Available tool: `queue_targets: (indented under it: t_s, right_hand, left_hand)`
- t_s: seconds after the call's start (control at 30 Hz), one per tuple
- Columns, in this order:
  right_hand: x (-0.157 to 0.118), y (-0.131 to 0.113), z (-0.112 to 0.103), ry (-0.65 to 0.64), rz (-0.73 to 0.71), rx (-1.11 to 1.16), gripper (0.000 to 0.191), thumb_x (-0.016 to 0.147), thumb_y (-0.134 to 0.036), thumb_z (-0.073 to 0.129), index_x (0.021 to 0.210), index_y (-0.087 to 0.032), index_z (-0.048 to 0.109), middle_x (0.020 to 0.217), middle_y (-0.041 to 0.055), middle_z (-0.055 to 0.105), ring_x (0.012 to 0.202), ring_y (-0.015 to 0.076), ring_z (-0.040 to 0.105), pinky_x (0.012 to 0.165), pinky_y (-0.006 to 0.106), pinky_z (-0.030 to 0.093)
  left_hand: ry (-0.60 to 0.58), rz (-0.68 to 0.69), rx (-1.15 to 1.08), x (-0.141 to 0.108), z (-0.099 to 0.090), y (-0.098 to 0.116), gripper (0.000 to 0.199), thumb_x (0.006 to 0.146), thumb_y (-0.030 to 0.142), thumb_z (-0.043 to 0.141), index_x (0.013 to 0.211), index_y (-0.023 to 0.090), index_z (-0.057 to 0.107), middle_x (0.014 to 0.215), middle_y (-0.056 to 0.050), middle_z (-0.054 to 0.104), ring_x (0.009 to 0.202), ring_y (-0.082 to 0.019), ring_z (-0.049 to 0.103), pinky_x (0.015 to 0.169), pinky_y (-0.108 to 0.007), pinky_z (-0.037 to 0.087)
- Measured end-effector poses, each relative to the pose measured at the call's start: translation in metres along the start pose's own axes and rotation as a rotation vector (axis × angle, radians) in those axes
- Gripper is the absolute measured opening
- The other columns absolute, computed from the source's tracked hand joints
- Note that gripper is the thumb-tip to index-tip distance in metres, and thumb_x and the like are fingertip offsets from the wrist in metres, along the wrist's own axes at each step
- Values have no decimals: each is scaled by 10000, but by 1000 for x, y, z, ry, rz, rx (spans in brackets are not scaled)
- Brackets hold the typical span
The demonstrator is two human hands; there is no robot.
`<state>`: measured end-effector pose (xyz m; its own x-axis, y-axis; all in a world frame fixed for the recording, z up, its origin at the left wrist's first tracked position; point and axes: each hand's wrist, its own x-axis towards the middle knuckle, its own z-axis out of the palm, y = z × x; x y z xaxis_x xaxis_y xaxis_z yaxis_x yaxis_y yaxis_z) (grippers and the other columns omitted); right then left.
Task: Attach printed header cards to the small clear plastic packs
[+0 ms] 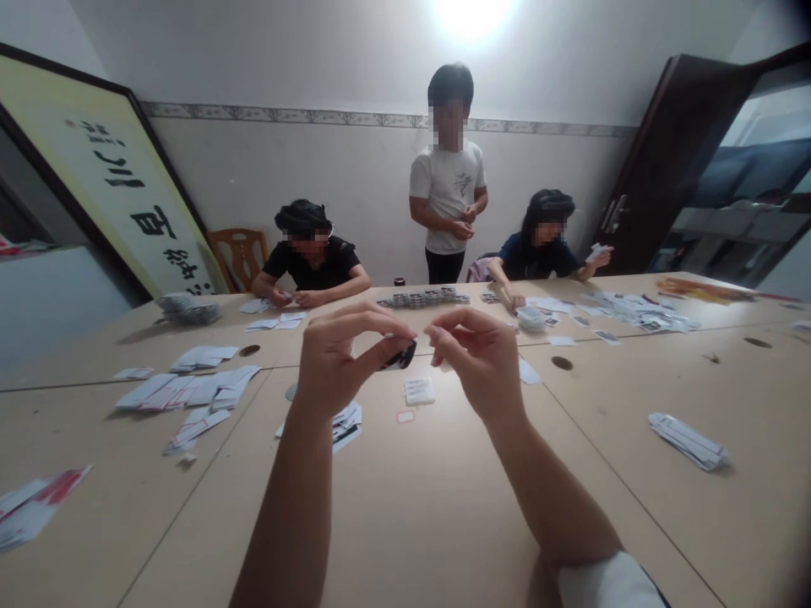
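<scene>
Both hands are raised over the table, close together in front of me. My left hand [342, 355] pinches a small, dark, glossy object [406, 355] between thumb and fingers; its exact kind is too small to make out. Just right of it, my right hand [481, 359] is closed in a pinch, thumb against fingertips. Whatever those fingers may hold is hidden. On the table beyond the gap between my wrists lies a small whitish tray [419, 390], and a small red-edged card [405, 416] is nearer to me. Part of a pile of cards [348, 422] shows beside my left forearm.
White paper packets [190, 390] lie at left, a bundle of packets [688, 441] at right. Rows of small packs [424, 297] stand at the far edge. Two seated people [310, 253] [545, 241] handle papers across the table [431, 523]; another person [449, 186] stands behind.
</scene>
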<state>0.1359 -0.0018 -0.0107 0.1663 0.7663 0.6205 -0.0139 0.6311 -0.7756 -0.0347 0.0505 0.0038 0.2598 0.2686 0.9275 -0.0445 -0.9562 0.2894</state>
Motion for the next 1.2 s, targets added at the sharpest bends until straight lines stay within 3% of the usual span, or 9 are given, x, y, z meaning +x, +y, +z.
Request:
queue_targets:
  t_s: [0.2,0.43,0.57,1.2]
  right_hand:
    - [3,0,-12,96,-192,-242,99,848,-159,690,771,-221,693,733,-31,670,588,103,578,561,279,457]
    - [5,-8,-16,-232,22,33,107,871,-334,762,862,-228,754,794,-19,711,581,99,608,555,275,519]
    - [4,-8,-11,-284,53,116,95,847,-308,794,816,-226,757,779,-25,718,586,94,610,570,269,533]
    - [2,-5,-8,-136,15,21,130,839,-204,703,725,-213,642,628,-50,602,544,102,587,526,274,439]
  left_hand:
    - [2,-45,-18,0,-4,1,214,806,98,819,927,274,819,822,10,782,783,-129,705,725,-246,559]
    - [-27,-36,-53,0,-5,2,138,834,170,813,910,284,826,801,1,780,739,-138,700,704,-269,587]
    - [-53,-41,-58,0,-5,2,158,823,158,819,909,290,830,798,7,776,715,-134,696,681,-262,592]
    - [-91,-67,-86,0,-3,3,189,817,128,819,912,291,830,813,-1,778,730,-137,696,684,-261,586]
